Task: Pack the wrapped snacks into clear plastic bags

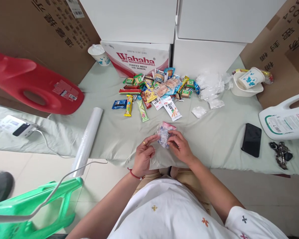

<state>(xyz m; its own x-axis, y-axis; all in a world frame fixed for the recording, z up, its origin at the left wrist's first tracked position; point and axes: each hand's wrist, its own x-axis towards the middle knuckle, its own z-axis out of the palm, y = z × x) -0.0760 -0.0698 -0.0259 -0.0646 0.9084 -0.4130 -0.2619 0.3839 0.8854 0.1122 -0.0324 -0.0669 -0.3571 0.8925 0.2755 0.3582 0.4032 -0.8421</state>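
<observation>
A small snack packet (165,134), blue-white with a red-pink end and wrapped in crinkled clear plastic film, lies on the cloth-covered table close to its front edge. My left hand (144,155) is at its left side, index finger stretched out to touch the film. The thumb stands apart from that finger, and the other fingers are curled. From the right, my right hand (179,146) closes bent fingers and thumb on the packet's right edge. Part of the packet is hidden by the fingers. Beyond both hands lies a pile of wrapped snacks (161,88).
Crumpled clear film (211,86) sits right of the pile. A film roll (88,141) overhangs the front edge at left. Phone (251,140), keys (281,154) and a white detergent bottle (286,116) lie at right. A red jug (37,83) is at left; boxes (139,58) stand behind.
</observation>
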